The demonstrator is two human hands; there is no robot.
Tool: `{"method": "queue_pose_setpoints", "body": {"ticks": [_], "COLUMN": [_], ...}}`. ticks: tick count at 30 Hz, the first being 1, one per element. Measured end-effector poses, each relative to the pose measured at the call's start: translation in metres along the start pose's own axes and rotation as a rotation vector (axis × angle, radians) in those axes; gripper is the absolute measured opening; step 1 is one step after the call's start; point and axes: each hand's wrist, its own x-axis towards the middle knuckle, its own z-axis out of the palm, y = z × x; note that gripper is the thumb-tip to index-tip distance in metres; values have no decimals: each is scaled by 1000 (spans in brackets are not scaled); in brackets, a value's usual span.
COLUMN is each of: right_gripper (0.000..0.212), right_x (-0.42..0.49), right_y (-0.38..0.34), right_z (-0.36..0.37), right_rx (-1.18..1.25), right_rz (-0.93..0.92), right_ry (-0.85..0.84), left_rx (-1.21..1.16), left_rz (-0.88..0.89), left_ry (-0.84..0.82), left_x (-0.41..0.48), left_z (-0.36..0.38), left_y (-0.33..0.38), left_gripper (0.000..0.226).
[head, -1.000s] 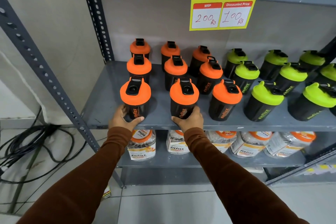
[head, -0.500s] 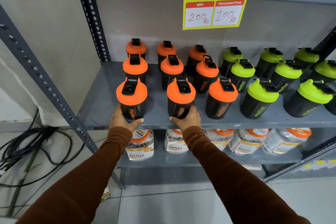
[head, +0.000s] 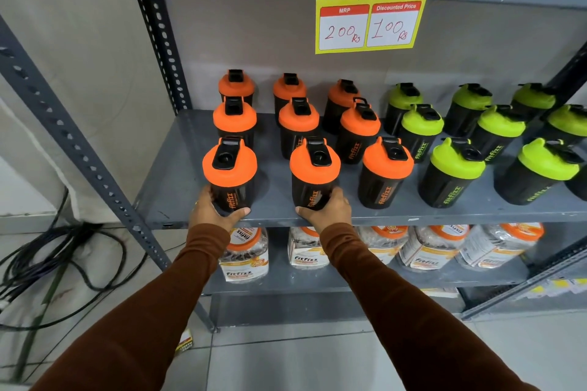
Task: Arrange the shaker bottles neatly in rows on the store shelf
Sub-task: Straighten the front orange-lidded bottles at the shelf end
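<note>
Left hand and right hand: fingers remain clamped on front-row orange shaker bottles at shelf edge. Bottles unmoved since previous second; rows near aligned.

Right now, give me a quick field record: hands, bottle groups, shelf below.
left hand: grips front-left orange-lid bottle at its base
right hand: grips front-middle orange-lid bottle at its base
orange group: nine, three rows of three, upright
green-lid bottles: right side, upright, partly cut off
shelf: grey metal
lower shelf: Fitfizz jars
</note>
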Motion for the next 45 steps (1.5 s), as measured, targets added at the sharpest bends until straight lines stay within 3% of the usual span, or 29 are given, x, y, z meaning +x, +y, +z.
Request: {"method": "queue_pose_setpoints", "body": {"ticks": [8,23,45], "right_gripper": [73,68,69], "right_x": [0,2,2], "right_y": [5,8,2], "right_z": [-8,-12,0], "right_rx": [29,35,18], "right_rz": [-20,-23,-20], "right_ry": [-46,-102,-14], "left_rx": [-10,-26,-11], "left_rz": [26,41,22], "left_ry": [-72,-66,-33], "left_x": [1,6,9], "left_z": [-6,-3,1], "left_y": [-4,-5,-11], "left_gripper": [82,85,78]}}
